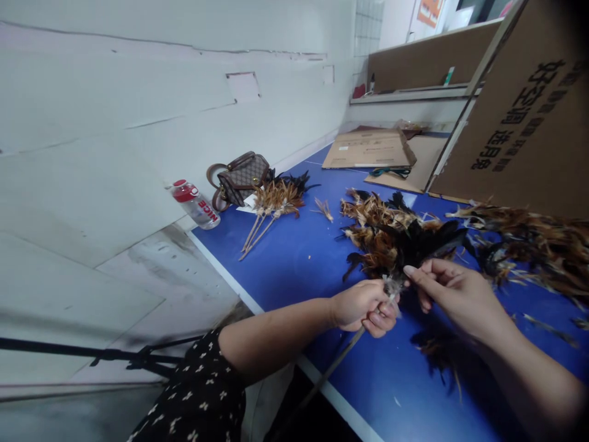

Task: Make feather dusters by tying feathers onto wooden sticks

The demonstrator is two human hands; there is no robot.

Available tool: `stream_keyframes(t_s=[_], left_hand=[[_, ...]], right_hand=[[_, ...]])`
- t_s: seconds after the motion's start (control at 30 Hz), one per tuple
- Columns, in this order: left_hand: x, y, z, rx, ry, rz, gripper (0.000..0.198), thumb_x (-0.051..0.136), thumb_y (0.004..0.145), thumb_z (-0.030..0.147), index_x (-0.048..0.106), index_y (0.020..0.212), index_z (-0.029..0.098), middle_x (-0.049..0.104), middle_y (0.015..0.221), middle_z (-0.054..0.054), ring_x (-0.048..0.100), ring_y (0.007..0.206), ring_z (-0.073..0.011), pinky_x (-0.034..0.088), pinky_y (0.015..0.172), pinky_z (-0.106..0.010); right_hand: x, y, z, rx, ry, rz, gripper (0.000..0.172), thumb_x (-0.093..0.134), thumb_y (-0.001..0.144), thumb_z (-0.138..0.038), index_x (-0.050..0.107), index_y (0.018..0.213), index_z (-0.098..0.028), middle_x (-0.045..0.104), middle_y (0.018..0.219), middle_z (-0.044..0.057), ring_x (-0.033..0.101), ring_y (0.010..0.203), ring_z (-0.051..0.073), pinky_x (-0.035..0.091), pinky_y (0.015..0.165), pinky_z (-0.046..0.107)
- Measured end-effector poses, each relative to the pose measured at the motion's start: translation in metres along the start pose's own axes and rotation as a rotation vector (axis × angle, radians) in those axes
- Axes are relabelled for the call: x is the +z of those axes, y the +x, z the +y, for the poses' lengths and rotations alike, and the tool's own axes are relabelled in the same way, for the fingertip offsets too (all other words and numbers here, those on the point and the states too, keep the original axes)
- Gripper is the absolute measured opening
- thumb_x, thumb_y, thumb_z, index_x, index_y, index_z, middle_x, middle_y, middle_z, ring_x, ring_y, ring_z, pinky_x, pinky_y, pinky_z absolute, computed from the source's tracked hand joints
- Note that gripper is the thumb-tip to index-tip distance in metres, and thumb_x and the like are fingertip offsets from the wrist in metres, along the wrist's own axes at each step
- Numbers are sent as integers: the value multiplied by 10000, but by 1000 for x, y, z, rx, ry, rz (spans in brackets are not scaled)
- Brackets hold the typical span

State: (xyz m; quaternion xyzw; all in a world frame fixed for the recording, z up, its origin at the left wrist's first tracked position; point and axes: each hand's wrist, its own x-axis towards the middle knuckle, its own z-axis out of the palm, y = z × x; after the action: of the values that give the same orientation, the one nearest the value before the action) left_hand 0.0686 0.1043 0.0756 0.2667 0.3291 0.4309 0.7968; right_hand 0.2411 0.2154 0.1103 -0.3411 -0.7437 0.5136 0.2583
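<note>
Black feathers (426, 241) at three o'clock should sit evenly around the thin stick (339, 359), which the left hand (368, 307) clenches, while the right hand (462, 298) touches their base, its pinch unclear.

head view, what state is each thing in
left hand, closed around a stick
right hand, at the black feathers, grip unclear
brown feathers, heaped loosely
bottle, cap on
handbag, flap down
feathered sticks, lying on the blue table
cardboard panel, standing on edge
</note>
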Motion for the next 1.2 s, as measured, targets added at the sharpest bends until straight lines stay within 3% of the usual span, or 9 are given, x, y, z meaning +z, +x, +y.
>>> stream_keyframes(t_s=[0.13,0.27,0.47,0.7,0.83,0.93,1.03,1.13,1.2], left_hand=[[0,1,-2,17,9,25,261,650,856,377,433,921,246,344,715,74,245,480,-67,191,451,-162],[0,2,-6,54,34,61,342,652,956,520,438,963,253,347,718,80,240,484,-64,198,455,-154],[-5,5,-11,53,38,49,445,674,962,630,444,988,251,352,728,81,252,498,-63,194,474,-157],[-7,11,-21,-9,129,116,449,638,976,649,408,979,262,351,733,85,261,514,-64,203,505,-165],[-5,14,-25,-32,166,165,425,585,1011,635,386,954,263,354,736,89,275,503,-62,218,496,-171],[-6,15,-21,-6,132,235,446,572,1012,654,365,940,266,338,730,98,249,491,-56,194,486,-171],[-12,12,-9,112,74,288,480,596,989,690,376,949,265,330,727,103,210,490,-49,156,480,-169],[-22,6,7,220,18,289,505,653,957,697,399,965,261,326,724,105,199,491,-47,139,468,-163],[-29,1,18,275,-17,278,512,691,942,680,404,966,257,320,724,107,186,491,-44,126,457,-157]], right_hand=[[8,0,8,-13,-35,157,637,766,804,-844,628,686,-234,604,471,10,494,435,130,403,473,259],[14,1,18,16,-69,233,587,772,824,-793,600,706,-244,602,471,0,472,410,124,367,428,249],[15,1,25,-5,-47,239,571,767,842,-773,579,726,-247,581,470,-14,469,406,123,351,416,243],[18,4,28,-5,-15,234,637,786,767,-840,574,697,-244,571,502,-18,465,396,121,331,399,255],[19,5,34,-21,-39,197,619,758,808,-833,612,714,-239,611,536,-4,478,410,131,362,413,262],[7,7,36,-44,-147,146,604,683,886,-812,647,717,-233,648,567,11,527,447,153,417,462,273],[-21,20,36,-121,-367,194,544,618,950,-739,681,748,-238,672,597,14,564,491,177,428,509,288],[-59,51,38,-172,-645,236,437,591,957,-625,730,793,-245,704,627,23,610,545,212,415,543,311],[-80,81,38,-121,-786,246,364,594,933,-535,764,792,-246,726,643,32,654,597,238,433,584,331]])
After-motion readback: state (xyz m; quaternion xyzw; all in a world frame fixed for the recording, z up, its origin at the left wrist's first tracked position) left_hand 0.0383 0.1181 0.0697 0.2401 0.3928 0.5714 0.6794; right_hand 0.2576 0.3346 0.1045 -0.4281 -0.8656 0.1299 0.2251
